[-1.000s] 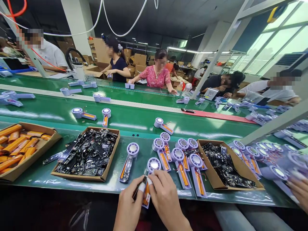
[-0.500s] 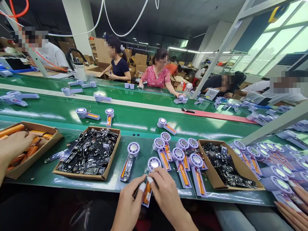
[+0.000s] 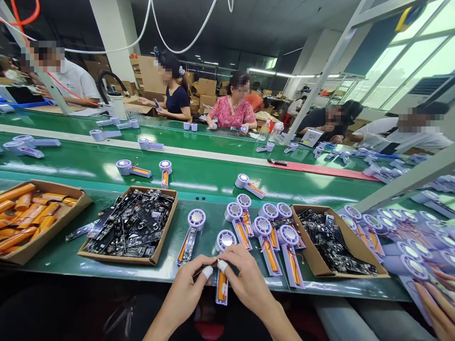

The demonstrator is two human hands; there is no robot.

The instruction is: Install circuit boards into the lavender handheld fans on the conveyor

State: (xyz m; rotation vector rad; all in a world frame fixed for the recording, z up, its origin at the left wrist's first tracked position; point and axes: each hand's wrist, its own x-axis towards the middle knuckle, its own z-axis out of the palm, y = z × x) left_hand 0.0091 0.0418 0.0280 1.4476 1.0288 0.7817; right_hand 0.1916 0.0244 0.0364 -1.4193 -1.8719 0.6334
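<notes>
My left hand (image 3: pixel 185 296) and right hand (image 3: pixel 247 289) are closed in a pinch on a thin wire (image 3: pixel 204 271) at the neck of a fan (image 3: pixel 225 240) on the green belt (image 3: pixel 213 208); its orange battery (image 3: pixel 222 286) sits in, no board yet; the next fan (image 3: pixel 196 219) has its black board (image 3: pixel 187 246); more wait in the cardboard tray (image 3: pixel 171 222).

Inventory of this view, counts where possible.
Green conveyor belts: three, green, running across view
Cardboard tray of orange battery cells: one, brown, near belt, far left; cells uncountable
Cardboard tray of black circuit boards: one, brown, near belt, left of centre
Cardboard tray of circuit boards: one, brown, near belt, right
Lilac handheld fan housings: eight, lilac, near belt, centre; more at right
Co-workers: about seven, beyond the belts
Left hand: one, white-taped fingertip, at the nearest housing
Right hand: one, white-taped fingertip, at the same housing
</notes>
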